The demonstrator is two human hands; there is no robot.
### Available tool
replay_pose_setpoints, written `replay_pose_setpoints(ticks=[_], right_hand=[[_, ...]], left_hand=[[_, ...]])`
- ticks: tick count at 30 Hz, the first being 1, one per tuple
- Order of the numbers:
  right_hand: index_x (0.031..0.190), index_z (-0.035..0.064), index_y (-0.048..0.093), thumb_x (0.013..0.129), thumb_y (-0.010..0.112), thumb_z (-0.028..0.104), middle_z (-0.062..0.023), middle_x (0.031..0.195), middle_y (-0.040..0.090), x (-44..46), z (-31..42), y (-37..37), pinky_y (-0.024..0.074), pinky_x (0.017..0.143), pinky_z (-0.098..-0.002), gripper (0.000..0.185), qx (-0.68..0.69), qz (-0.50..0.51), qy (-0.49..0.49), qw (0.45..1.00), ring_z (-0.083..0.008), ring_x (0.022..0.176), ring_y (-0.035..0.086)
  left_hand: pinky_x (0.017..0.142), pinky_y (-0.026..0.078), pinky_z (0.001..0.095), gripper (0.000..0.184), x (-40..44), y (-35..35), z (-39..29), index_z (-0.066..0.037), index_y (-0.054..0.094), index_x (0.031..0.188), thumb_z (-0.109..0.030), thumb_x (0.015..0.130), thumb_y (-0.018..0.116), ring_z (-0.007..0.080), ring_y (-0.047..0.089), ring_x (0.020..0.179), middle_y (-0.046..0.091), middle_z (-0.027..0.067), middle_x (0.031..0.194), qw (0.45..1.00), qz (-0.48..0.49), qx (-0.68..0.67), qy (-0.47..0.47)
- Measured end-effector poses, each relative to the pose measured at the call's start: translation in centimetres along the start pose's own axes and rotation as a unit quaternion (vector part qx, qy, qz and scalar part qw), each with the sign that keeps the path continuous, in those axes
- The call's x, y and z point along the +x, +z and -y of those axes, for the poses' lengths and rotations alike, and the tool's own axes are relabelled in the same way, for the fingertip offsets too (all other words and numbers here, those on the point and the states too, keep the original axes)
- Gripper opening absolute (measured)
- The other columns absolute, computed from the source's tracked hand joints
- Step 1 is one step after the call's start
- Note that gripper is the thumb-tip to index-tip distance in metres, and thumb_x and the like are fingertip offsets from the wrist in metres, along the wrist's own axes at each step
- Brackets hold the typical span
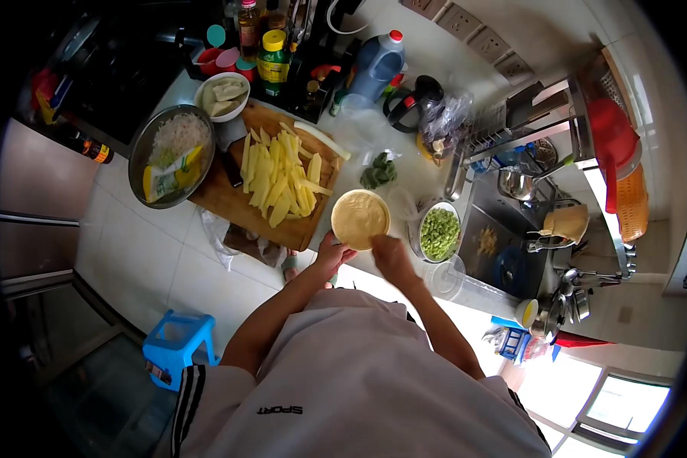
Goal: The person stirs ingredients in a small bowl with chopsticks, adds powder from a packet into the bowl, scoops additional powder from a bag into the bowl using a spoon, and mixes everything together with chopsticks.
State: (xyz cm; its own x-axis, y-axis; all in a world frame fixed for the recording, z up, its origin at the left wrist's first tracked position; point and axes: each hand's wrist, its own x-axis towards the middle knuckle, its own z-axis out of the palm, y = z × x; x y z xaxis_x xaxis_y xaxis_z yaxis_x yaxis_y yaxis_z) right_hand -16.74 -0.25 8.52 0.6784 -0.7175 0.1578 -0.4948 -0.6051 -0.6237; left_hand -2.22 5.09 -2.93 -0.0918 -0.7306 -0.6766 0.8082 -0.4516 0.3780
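My left hand (333, 256) grips a round bowl (333, 217) by its near left edge. Smooth tan-yellow batter (360, 217) fills it. Over the near right side of the rim, my right hand (393, 258) is closed and slightly blurred; whatever its fingers hold does not show. Left of the bowl, thick yellow potato strips (278, 179) are heaped on a wooden cutting board (229, 200), a pale green stalk (322, 140) at its far edge. To the right stands a white bowl of chopped green pieces (440, 232). Dark green leaves (378, 171) lie beyond.
A metal basin (139, 156) with pale shreds and a yellow packet stands left, beside a white bowl of pale chunks (223, 97). Bottles and jars (273, 61) line the back. The sink (485, 217) is at right, a blue stool (177, 343) on the floor.
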Motion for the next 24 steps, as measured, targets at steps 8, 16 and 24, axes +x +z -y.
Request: replay_pose_setpoints(ticks=[8,16,24], right_hand=[[0.087,-0.0045,0.059,0.081,0.056,-0.001,-0.0194,0.079,0.062,0.7,0.2,0.8,0.0492,0.063,-0.0388,0.007,-0.011,0.003,-0.061,0.998,-0.0364,0.073,0.062],[0.094,-0.0029,0.059,0.085,0.055,0.001,-0.0213,0.076,0.058,2.1,2.8,-0.6,0.0463,0.059,-0.0409,0.011,0.063,0.066,0.027,0.995,-0.0393,0.065,0.057],[0.086,-0.0042,0.062,0.083,0.059,0.003,-0.0212,0.072,0.060,2.9,2.1,-0.5,0.0471,0.057,-0.0395,0.008,0.065,0.009,0.038,0.997,-0.0366,0.063,0.060]], left_hand=[[0.086,0.055,0.0378,0.061,0.5,-0.7,0.3,-0.011,0.023,0.136,0.002,0.087,0.057,0.0272,0.062,0.098,0.053,0.0159,0.116,1.000,0.011,0.006,-0.003],[0.082,0.057,0.0356,0.059,1.7,-1.6,1.1,-0.010,0.032,0.132,0.003,0.083,0.062,0.0268,0.063,0.094,0.053,0.0155,0.114,0.999,0.037,0.001,0.019],[0.089,0.053,0.0373,0.053,1.5,-1.6,0.9,-0.009,0.035,0.128,0.006,0.084,0.059,0.0285,0.058,0.104,0.051,0.0139,0.117,0.999,0.034,0.011,0.015]])
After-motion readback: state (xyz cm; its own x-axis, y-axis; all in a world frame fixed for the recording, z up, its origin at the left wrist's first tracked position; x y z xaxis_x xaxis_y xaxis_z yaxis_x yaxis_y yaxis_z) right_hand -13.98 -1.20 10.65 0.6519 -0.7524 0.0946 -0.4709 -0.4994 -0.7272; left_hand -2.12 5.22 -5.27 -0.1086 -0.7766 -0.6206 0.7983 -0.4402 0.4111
